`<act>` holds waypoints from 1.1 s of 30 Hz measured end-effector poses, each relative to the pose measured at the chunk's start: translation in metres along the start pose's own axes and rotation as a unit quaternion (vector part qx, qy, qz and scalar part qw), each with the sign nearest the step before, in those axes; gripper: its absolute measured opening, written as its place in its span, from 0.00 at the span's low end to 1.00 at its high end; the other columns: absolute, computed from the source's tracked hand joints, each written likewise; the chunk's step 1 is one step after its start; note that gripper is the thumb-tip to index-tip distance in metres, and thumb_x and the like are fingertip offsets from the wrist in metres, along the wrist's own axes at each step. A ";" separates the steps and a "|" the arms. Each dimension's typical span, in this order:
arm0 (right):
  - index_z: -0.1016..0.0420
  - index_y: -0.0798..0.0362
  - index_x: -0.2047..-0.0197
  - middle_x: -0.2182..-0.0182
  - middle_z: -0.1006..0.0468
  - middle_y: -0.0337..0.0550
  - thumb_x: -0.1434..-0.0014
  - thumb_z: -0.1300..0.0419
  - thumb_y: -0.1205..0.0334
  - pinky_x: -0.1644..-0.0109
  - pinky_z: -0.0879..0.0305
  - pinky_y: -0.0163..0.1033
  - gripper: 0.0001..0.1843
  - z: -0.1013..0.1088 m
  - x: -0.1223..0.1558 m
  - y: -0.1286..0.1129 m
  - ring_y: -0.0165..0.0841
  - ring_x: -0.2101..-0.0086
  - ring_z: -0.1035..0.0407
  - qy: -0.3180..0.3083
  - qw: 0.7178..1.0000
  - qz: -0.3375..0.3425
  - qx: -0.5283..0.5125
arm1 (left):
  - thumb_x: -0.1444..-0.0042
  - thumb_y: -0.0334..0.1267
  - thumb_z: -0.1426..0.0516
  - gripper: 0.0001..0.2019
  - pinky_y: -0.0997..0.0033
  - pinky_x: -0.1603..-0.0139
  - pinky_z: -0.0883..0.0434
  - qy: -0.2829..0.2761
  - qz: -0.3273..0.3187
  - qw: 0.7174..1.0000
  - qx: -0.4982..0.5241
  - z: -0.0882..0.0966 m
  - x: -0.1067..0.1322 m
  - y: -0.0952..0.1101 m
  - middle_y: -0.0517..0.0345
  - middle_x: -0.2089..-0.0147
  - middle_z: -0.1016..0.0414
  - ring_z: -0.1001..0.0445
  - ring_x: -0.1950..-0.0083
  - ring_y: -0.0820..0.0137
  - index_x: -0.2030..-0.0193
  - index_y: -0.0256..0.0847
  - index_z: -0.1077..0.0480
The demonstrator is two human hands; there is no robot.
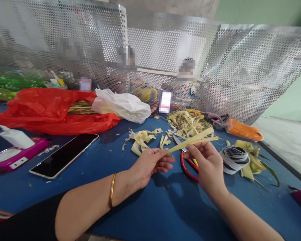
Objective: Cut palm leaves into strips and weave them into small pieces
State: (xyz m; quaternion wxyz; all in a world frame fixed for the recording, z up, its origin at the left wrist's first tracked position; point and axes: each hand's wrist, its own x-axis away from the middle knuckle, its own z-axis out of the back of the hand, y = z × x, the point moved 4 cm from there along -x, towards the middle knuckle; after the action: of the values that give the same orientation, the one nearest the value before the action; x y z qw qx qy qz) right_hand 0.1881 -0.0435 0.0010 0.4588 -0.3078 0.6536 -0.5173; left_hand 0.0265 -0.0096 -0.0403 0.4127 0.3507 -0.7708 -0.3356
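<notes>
Between my two hands stretches a pale yellow-green strip of dried leaf, held above the table. My left hand pinches its near end between thumb and forefinger, the other fingers loosely curled. Further along the strip, my right hand grips it with thumb and fingers; its far end splits into two tongues. Red-handled scissors lie under the strip, beside my right hand, their blades partly covered. Just beyond my left hand are loose curled leaf pieces. Behind the scissors sits a heap of leaf scraps.
A phone and a magenta power strip lie left. Behind them are a red plastic bag and a white bag. Right are a white ribbon roll and an orange packet. A perforated metal screen stands behind.
</notes>
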 end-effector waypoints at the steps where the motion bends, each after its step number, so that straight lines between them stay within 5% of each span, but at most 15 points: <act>1: 0.30 0.53 0.69 0.77 0.24 0.37 0.51 0.30 0.51 0.70 0.28 0.37 0.17 0.000 0.000 0.000 0.31 0.77 0.28 0.005 1.000 -0.002 -0.001 | 0.41 0.38 0.40 0.09 0.81 0.77 0.30 0.000 -0.007 1.000 -0.006 0.000 0.000 0.000 0.50 0.70 0.20 0.25 0.76 0.75 0.67 0.33 0.29; 10: 0.25 0.54 0.67 0.77 0.21 0.40 0.50 0.32 0.48 0.68 0.26 0.42 0.17 0.000 -0.001 0.003 0.34 0.78 0.27 0.009 1.000 -0.010 0.015 | 0.43 0.41 0.39 0.11 0.78 0.76 0.29 -0.022 -0.025 0.998 -0.049 -0.004 0.001 -0.002 0.47 0.67 0.19 0.23 0.75 0.73 0.67 0.33 0.28; 14: 0.25 0.52 0.65 0.73 0.20 0.41 0.44 0.35 0.53 0.67 0.27 0.41 0.11 0.003 0.004 -0.002 0.35 0.73 0.25 0.008 0.994 0.081 0.078 | 0.43 0.41 0.38 0.11 0.78 0.75 0.29 -0.027 -0.009 0.999 -0.027 -0.004 0.003 -0.001 0.46 0.65 0.19 0.22 0.73 0.72 0.66 0.34 0.29; 19: 0.29 0.49 0.67 0.68 0.20 0.42 0.40 0.40 0.66 0.63 0.29 0.39 0.04 -0.007 0.024 -0.021 0.34 0.66 0.24 -0.101 0.929 0.296 0.201 | 0.41 0.38 0.41 0.09 0.78 0.73 0.28 -0.014 0.021 0.999 0.022 -0.001 0.001 -0.002 0.51 0.69 0.20 0.22 0.71 0.72 0.67 0.34 0.28; 22: 0.32 0.48 0.64 0.66 0.20 0.43 0.39 0.42 0.69 0.63 0.29 0.38 0.05 -0.016 0.033 -0.029 0.33 0.65 0.24 -0.185 0.888 0.359 0.220 | 0.39 0.38 0.42 0.12 0.79 0.73 0.28 -0.013 0.024 0.999 0.032 0.000 -0.001 -0.002 0.54 0.73 0.22 0.24 0.73 0.74 0.70 0.33 0.27; 28: 0.34 0.50 0.63 0.68 0.20 0.44 0.38 0.50 0.72 0.66 0.32 0.38 0.08 -0.031 0.046 -0.034 0.33 0.70 0.27 -0.347 0.760 0.467 0.289 | 0.39 0.41 0.43 0.14 0.79 0.70 0.27 -0.024 0.029 0.998 0.045 0.002 -0.001 0.000 0.51 0.70 0.20 0.24 0.71 0.74 0.70 0.33 0.24; 30: 0.36 0.50 0.64 0.71 0.23 0.44 0.38 0.50 0.71 0.67 0.33 0.38 0.07 -0.030 0.044 -0.033 0.33 0.71 0.28 -0.355 0.760 0.456 0.298 | 0.39 0.41 0.44 0.14 0.78 0.70 0.27 -0.025 0.041 0.998 0.051 0.003 -0.002 -0.001 0.50 0.69 0.20 0.24 0.71 0.73 0.70 0.33 0.24; 33: 0.38 0.49 0.66 0.74 0.28 0.40 0.38 0.48 0.69 0.69 0.35 0.37 0.06 -0.024 0.036 -0.031 0.32 0.74 0.33 -0.322 0.800 0.418 0.287 | 0.39 0.40 0.44 0.15 0.78 0.73 0.27 -0.031 0.065 0.995 0.068 0.003 -0.003 -0.001 0.51 0.71 0.20 0.24 0.73 0.73 0.70 0.32 0.24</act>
State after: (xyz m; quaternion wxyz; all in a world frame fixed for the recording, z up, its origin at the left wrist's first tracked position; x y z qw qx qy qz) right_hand 0.1495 -0.0741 0.0219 0.8818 -0.0083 0.3549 -0.3105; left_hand 0.0257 -0.0073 -0.0438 0.3849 0.3167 -0.8253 -0.2653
